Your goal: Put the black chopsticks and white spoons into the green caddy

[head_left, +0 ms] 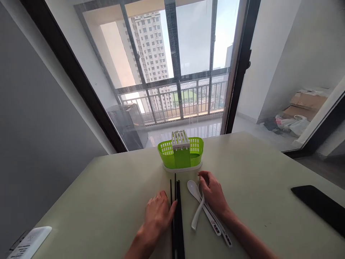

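My left hand rests on the table, its fingers loosely curled and its thumb stretched out against the black chopsticks. Several of these chopsticks lie lengthwise side by side, and the hand is not wrapped round them. To their right lie white spoons with printed handle ends, and a white spoon with a curved handle crosses them. My right hand is beside the spoon bowls, fingers bent and thumb apart from them; it partly hides one bowl. Beyond both hands stands a green cutlery basket with a white slotted top.
The pale green table reaches towards a glass door. A black flat object lies at the right edge, and a white object with dark markings at the lower left. Cardboard and bags lie on the floor beyond the glass.
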`<state>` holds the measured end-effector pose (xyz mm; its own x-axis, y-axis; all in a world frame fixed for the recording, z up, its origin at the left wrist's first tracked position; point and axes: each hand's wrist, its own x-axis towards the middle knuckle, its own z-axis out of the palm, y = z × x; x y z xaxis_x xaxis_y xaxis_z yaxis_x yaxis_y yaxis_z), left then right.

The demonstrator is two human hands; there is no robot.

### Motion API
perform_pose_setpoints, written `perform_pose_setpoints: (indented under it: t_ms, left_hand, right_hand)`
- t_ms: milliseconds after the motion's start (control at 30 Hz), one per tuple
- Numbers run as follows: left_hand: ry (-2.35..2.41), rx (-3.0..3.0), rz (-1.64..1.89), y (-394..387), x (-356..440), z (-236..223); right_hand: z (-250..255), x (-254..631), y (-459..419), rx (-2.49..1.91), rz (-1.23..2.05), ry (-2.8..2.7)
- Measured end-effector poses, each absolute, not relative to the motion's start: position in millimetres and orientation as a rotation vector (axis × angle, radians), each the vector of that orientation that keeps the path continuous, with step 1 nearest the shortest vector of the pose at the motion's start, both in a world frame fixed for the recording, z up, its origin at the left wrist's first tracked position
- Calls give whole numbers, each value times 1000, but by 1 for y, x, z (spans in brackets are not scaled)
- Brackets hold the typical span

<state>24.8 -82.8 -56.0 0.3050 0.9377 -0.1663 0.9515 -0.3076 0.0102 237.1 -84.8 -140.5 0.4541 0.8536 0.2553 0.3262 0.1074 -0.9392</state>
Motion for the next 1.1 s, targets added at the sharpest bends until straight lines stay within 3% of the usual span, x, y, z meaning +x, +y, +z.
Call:
perform_pose_setpoints:
  t_ms: [367, 567, 633, 833, 1100]
  left_hand:
    - [1841, 2494, -213, -75, 10, -59]
    - [1902, 2474, -93, -60, -14, -38]
    - [1803, 2357, 109, -53, -20, -22]
    - [1241, 1485, 1178, -40, -15, 9]
    - [948, 665, 1293, -49, 20, -62]
  right_hand:
    - [-143, 239, -85, -1454, 535, -1073]
    - [-140, 242, -87, -1407, 517, -1008]
    - [-138, 241, -88, -1404, 486, -1020]
    - [-128, 236, -95, -1332, 517, -1042]
    - [-107, 226, -110, -988, 1171, -1057]
